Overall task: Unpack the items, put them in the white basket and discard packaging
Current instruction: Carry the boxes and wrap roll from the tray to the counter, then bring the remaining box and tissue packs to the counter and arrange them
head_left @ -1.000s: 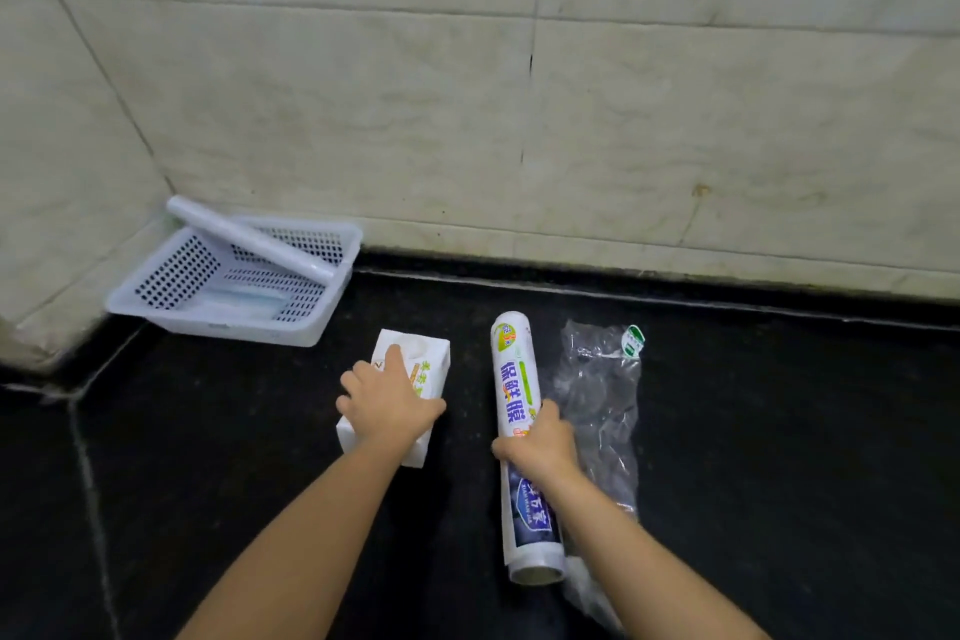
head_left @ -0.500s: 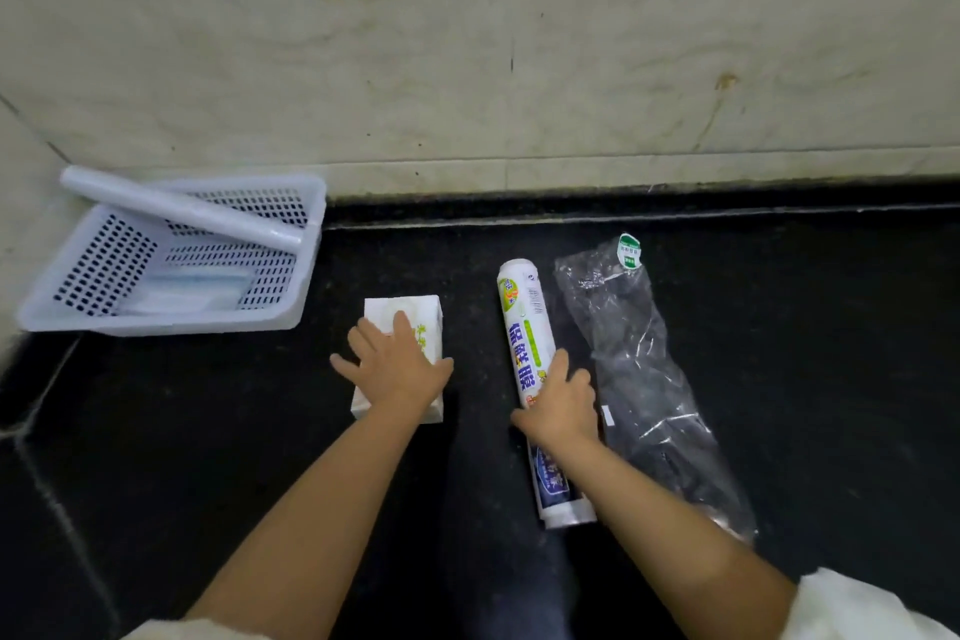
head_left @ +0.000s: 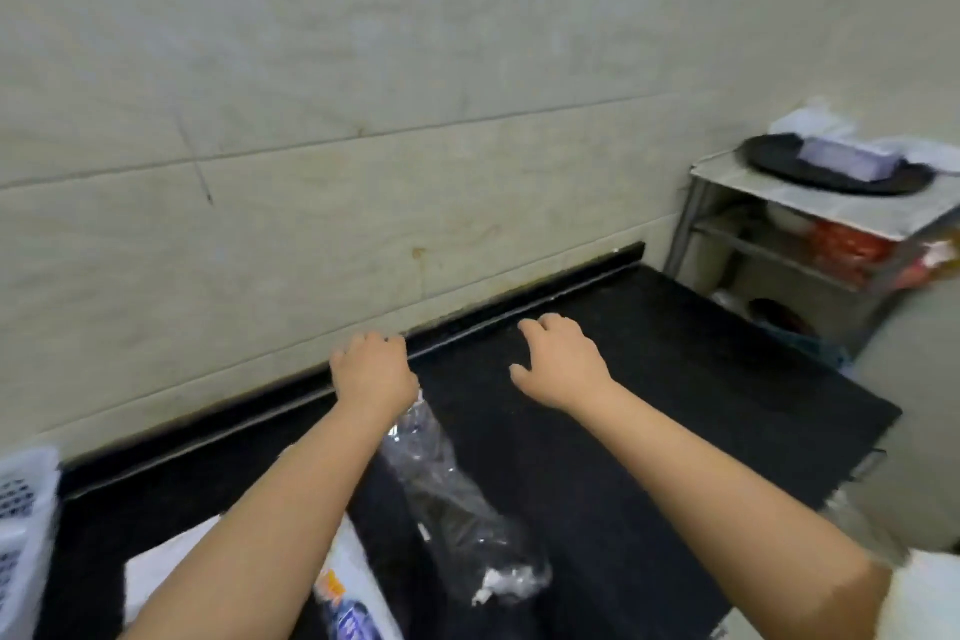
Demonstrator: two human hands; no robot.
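My left hand (head_left: 371,372) is curled at the far end of the clear empty plastic bag (head_left: 452,494), which trails back from it across the black counter (head_left: 675,379). To its right my right hand (head_left: 563,361) hovers over bare counter, fingers loosely bent, holding nothing. The printed cling-film roll (head_left: 353,603) lies at the bottom edge under my left forearm. Left of it sits the white box (head_left: 166,572), partly hidden. Only a corner of the white basket (head_left: 21,525) shows at the far left; its contents are out of view.
A tiled wall (head_left: 363,146) backs the counter. The counter ends at the right, where a metal shelf (head_left: 810,224) carries a black tray (head_left: 831,172) with a pale box on it, and red items sit below.
The view has swung right. My left hand left the white box and my right hand left the roll. Both moved farther out, the left one to the bag's far end.
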